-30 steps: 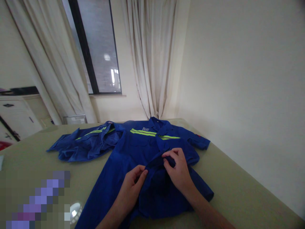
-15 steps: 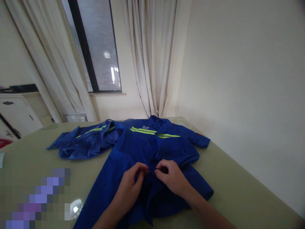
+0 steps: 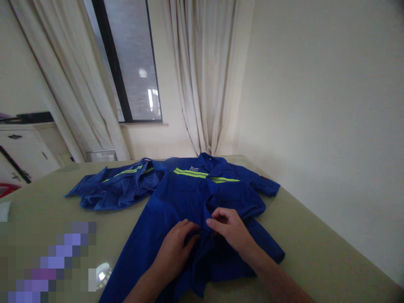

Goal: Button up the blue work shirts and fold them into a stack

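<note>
Tabletop (image 3: 315, 242), blue jacket (image 3: 186, 204) lengthwise, collar (image 3: 215, 166) pointing away, left fingers (image 3: 188, 227), right fingers (image 3: 229, 215) curled, grip unclear

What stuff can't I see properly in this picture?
Head view: whether the right hand pinches the blue cloth; its fingers hide that.
Head view: the pale lettering; too small to read.
Head view: whatever is behind the coloured squares; they cover it.
Head view: the rest of the red thing; the left edge cuts it off.
</note>
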Motion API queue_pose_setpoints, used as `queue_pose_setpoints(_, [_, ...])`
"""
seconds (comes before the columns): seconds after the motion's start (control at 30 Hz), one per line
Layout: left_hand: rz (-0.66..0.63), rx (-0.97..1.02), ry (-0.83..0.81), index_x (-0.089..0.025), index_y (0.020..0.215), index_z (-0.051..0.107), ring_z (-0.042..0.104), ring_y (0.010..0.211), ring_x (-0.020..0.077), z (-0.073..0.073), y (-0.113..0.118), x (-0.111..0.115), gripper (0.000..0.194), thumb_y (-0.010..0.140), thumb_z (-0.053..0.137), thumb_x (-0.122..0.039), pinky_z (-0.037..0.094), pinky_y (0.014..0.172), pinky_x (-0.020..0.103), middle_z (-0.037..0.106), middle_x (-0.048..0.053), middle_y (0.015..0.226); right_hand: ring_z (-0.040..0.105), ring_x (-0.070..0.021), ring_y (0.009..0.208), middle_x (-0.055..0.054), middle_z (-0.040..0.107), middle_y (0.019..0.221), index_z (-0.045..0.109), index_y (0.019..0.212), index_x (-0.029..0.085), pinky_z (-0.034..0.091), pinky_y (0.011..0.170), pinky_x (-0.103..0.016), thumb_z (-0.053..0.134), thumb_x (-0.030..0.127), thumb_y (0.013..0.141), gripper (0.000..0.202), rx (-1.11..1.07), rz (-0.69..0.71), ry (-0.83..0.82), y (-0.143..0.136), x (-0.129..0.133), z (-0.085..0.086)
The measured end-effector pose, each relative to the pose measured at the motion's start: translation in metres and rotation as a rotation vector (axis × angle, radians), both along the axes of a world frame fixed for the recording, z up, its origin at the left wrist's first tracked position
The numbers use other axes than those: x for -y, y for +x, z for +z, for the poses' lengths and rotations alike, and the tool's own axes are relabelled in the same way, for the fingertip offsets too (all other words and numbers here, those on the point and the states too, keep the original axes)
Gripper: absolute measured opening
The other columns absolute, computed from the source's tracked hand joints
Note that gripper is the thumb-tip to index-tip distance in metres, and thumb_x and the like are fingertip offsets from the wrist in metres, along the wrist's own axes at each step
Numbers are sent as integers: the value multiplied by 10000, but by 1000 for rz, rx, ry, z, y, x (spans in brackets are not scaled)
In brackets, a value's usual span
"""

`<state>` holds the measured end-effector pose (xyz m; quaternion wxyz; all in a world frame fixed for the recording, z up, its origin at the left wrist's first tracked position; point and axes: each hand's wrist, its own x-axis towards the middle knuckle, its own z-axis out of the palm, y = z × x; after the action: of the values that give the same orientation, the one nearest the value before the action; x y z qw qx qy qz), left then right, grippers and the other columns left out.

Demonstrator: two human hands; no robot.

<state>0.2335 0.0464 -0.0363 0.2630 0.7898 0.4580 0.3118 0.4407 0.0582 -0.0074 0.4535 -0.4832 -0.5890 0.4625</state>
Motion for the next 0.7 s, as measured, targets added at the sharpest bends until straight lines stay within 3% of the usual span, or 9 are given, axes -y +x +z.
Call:
queue_pose_setpoints(0.1, [44, 74, 40, -295, 1166, 698, 670, 1003, 226, 0, -1, -1, 270, 998, 486, -285, 516, 912, 358, 720, 50, 1064, 574, -153, 564, 31, 599, 584, 617, 652, 208, 428, 561, -266, 784, 373, 719, 244, -36, 39, -26, 0, 0, -2])
queue_pose_setpoints(0.27, [63, 112, 69, -291, 1056, 729, 664, 929, 212, 1, -1, -3, 252, 1011, 483, -327, 527, 840, 328, 685, 40, 972, 561, -155, 560, 27, 615, 588, 663, 693, 211, 401, 539, -264, 775, 300, 697, 144, -12, 15, -3, -3, 2, -6])
queue_pose_setpoints(0.5, [58, 223, 48, -255, 1009, 688, 634, 953, 201, 2, 1, -2, 197, 1005, 497, -301, 510, 847, 317, 651, 51, 1019, 522, -151, 550, 14, 603, 590, 686, 676, 212, 386, 532, -272, 733, 259, 733, 87, 124, -72, 114, -8, 7, -6])
queue_pose_setpoints(0.7, [33, 148, -18, -277, 1027, 734, 626, 821, 179, 2, -6, -6, 141, 923, 656, -332, 493, 761, 295, 663, 25, 987, 557, -156, 570, 11, 625, 610, 708, 704, 211, 403, 541, -267, 729, 257, 747, 66, 129, -61, 117, -10, 8, -10])
